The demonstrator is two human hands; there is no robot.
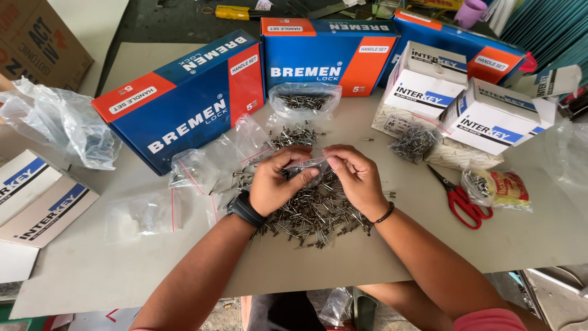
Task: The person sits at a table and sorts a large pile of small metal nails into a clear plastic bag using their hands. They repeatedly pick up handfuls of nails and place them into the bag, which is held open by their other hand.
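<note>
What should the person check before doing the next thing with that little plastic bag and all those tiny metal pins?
1. Small clear bag pinched by both the left hand and the right hand: ok.
2. Bag mouth open: cannot tell, fingers cover it.
3. Pile of pins lying right under the hands: ok.
4. Pins kept together: not ok, a few strays lie scattered around the heap.
5. Spare empty bags lying on the table: ok.
6. Red scissors lying clear of the hands: ok.

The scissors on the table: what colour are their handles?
Red handles on the scissors, seen best in the head view.
</note>
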